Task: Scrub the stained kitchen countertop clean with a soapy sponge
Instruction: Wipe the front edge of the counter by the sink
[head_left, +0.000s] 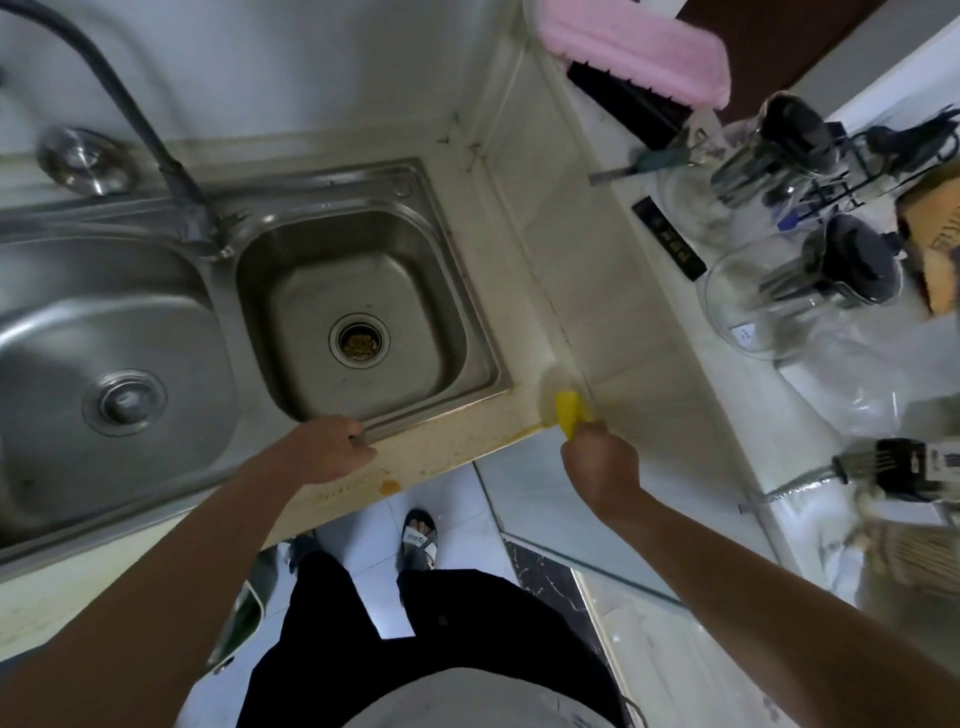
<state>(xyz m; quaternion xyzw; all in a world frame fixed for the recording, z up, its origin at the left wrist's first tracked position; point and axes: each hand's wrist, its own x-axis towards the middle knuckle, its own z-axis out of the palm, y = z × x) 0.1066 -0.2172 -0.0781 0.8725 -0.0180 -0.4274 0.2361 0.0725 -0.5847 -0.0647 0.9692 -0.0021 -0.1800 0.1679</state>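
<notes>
Black trousers (415, 623) and sandals (418, 530) on a pale tiled floor (524, 483) are nearest. Just beyond them runs the front strip of the speckled worktop (457, 436), marked along its near edge with orange stains (389, 486).

The left hand (332, 449) rests on that strip, touching the rim of the steel sink (467, 332). Its grip is curled in on itself like a loose fist.

To the right, the right hand (597, 457) has its grip pinched round the near end of a yellow sponge (569, 413). The sponge is pressed onto the near right corner of the worktop, where it meets a tiled ledge (582, 249). A whitish soapy smear (553, 382) lies just beyond the sponge.

Farther back, the right basin shows an open drain (358, 340), and the left basin has a plug (124, 402). A grey tap (156, 135) arches over from the far left. Glass jugs (753, 306) stand on the right, and a pink fluffy pad (634, 52) lies at the far end.
</notes>
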